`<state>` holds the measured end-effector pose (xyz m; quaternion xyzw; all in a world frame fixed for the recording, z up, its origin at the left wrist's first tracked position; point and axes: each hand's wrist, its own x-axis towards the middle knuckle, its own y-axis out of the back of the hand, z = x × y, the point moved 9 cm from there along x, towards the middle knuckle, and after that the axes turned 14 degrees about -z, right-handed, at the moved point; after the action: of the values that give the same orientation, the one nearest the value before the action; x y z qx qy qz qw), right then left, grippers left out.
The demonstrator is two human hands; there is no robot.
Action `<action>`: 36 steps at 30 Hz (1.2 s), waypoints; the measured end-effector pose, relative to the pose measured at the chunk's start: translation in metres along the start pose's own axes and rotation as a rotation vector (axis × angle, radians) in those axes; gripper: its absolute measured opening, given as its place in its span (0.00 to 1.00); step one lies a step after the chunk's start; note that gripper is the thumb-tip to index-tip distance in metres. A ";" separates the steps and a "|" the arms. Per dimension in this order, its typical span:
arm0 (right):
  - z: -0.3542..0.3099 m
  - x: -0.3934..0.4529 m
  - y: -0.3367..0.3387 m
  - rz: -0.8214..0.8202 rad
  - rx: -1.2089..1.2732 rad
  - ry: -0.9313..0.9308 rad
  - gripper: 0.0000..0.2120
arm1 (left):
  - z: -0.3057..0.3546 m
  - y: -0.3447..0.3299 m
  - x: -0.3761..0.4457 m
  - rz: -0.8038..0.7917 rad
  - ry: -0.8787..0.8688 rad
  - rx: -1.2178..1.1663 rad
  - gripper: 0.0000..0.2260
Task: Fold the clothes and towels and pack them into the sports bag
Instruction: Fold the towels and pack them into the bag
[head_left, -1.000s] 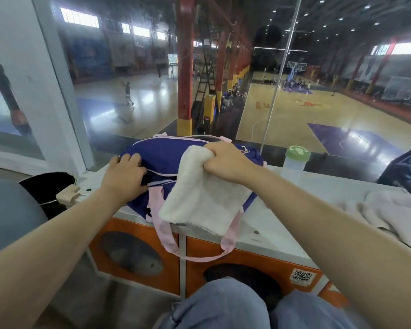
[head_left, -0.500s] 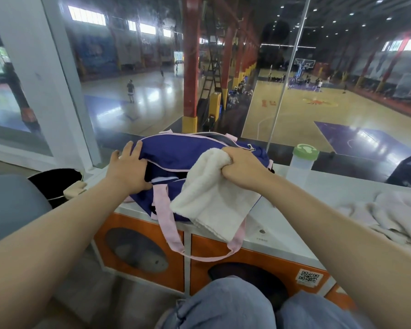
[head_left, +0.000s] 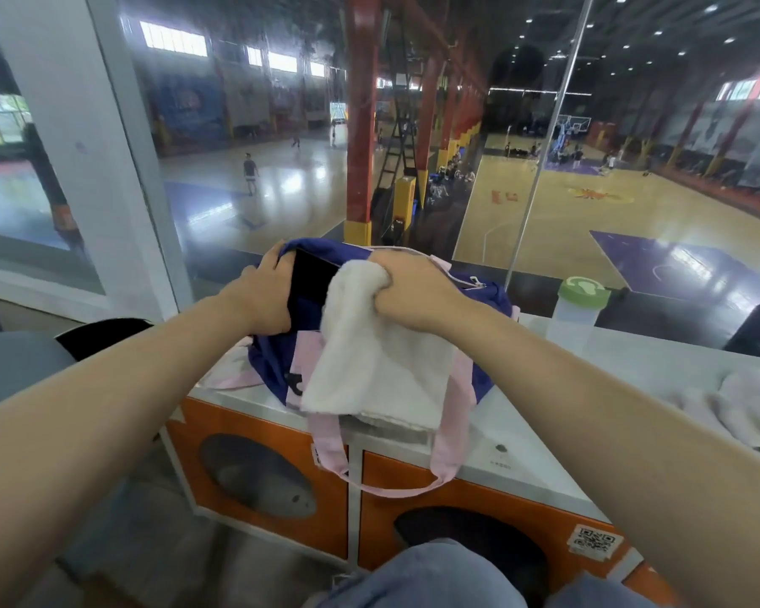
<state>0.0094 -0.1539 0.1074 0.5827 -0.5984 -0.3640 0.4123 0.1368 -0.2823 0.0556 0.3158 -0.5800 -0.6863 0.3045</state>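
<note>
The left hand (head_left: 262,296) grips the bag's (head_left: 485,296) open rim on the surface (head_left: 523,436); the right hand (head_left: 417,291) clutches a white towel (head_left: 369,366) over the opening. The QR sticker (head_left: 593,541) is unreadable.

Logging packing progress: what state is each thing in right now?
Bag: open, mouth held wide.
Towel: folded, hanging outside the bag.
Left hand: grips bag edge.
Right hand: grips towel.
Bottle: upright, lid shut.
Cloth pile: loose, unfolded.
</note>
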 end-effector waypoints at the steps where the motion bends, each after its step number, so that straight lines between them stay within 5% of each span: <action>1: -0.006 0.017 -0.011 -0.069 -0.016 -0.009 0.05 | 0.001 -0.001 0.001 0.023 -0.011 -0.035 0.43; 5: -0.017 0.083 -0.064 -0.293 -0.067 -0.036 0.08 | 0.002 -0.004 -0.004 0.111 -0.102 -0.184 0.36; 10: 0.002 0.134 -0.080 -0.277 -0.127 -0.118 0.15 | 0.002 0.000 -0.008 0.193 -0.184 -0.274 0.34; 14: -0.036 0.157 -0.063 -0.447 0.307 0.569 0.26 | -0.002 -0.004 0.001 0.151 -0.203 -0.327 0.39; 15: -0.032 0.161 -0.067 -0.507 0.368 0.617 0.26 | -0.004 -0.004 0.004 0.134 -0.207 -0.348 0.40; 18: -0.019 0.183 -0.076 -0.554 0.371 0.547 0.21 | -0.009 -0.003 0.010 0.108 -0.224 -0.412 0.40; 21: -0.016 0.190 -0.068 -0.451 0.300 0.493 0.35 | -0.013 0.000 0.013 0.099 -0.219 -0.432 0.39; 27: -0.012 0.184 -0.063 -0.429 0.166 0.296 0.17 | -0.018 -0.003 0.011 0.039 -0.176 -0.431 0.41; 31: -0.004 0.143 -0.082 -0.089 -0.067 0.175 0.18 | -0.017 -0.002 0.010 0.007 -0.179 -0.469 0.42; 36: 0.002 0.140 -0.110 -0.265 -0.124 0.213 0.30 | -0.010 -0.001 0.013 -0.014 -0.210 -0.581 0.44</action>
<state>0.0542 -0.2999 0.0160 0.6651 -0.4459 -0.3875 0.4568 0.1365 -0.2981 0.0520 0.1467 -0.3857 -0.8544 0.3157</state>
